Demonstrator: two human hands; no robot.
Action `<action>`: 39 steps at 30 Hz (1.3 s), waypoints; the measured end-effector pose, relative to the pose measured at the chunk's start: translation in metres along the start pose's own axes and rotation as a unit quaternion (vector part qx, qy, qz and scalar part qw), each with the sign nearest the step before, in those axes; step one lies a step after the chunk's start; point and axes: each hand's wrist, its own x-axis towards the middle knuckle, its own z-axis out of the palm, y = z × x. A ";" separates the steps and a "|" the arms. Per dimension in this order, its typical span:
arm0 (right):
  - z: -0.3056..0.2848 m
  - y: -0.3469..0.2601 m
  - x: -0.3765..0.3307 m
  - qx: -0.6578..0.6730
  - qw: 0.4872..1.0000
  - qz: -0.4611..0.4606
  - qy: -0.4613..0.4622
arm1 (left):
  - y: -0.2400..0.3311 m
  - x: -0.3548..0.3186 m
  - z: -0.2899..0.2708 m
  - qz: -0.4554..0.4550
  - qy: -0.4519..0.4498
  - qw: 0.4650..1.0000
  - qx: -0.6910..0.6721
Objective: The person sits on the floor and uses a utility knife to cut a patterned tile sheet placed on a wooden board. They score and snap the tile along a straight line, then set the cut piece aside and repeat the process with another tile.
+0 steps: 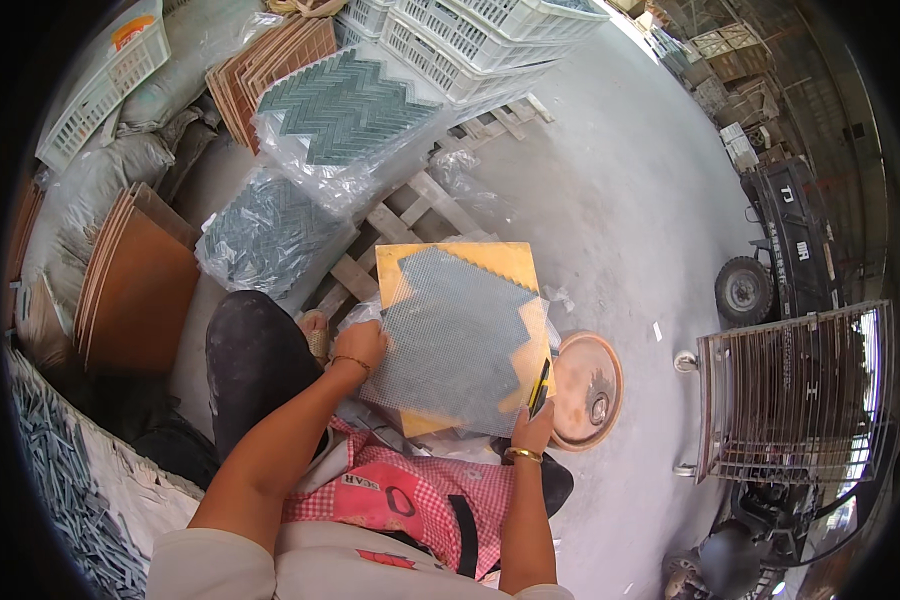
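A translucent mesh sheet [450, 340] lies over a grey tile mosaic with a zigzag edge, on a yellow board [400, 258] in front of me. My left hand [365, 346] is closed at the mesh's left edge, its fingers curled on it. At the lower right corner of the mesh, my right hand [533, 428] grips a yellow and black utility knife [540, 386], which points up and away from me. Whether the right fingers also touch the mesh cannot be made out.
A round orange-brown lid [590, 390] stands right of the board. Plastic-wrapped herringbone tile sheets [345, 110] are stacked ahead on wooden pallets [425, 200], near white crates [450, 60]. Brown boards [135, 285] lean at left; loose tile strips [60, 470] lie lower left. A cargo vehicle [790, 240] stands right.
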 end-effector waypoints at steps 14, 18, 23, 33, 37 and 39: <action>0.017 -0.008 0.124 0.022 0.996 -0.090 -0.014 | 0.007 -0.067 0.030 -0.097 -0.129 0.964 -0.213; 0.018 0.008 0.126 -0.031 0.998 0.008 -0.055 | -0.005 -0.067 0.038 -0.066 -0.047 0.978 -0.191; 0.017 0.021 0.109 -0.009 1.000 -0.009 -0.017 | -0.001 -0.065 0.039 -0.064 -0.089 0.975 -0.193; 0.016 -0.024 0.084 -0.024 0.995 -0.051 -0.078 | 0.019 -0.078 0.022 -0.003 -0.168 0.985 0.028; 0.023 -0.024 0.086 -0.045 0.979 -0.197 -0.006 | 0.019 -0.076 0.018 0.015 -0.167 0.986 0.025; 0.023 -0.012 0.088 -0.052 0.984 -0.168 -0.011 | 0.022 -0.072 0.018 0.014 -0.160 0.987 0.027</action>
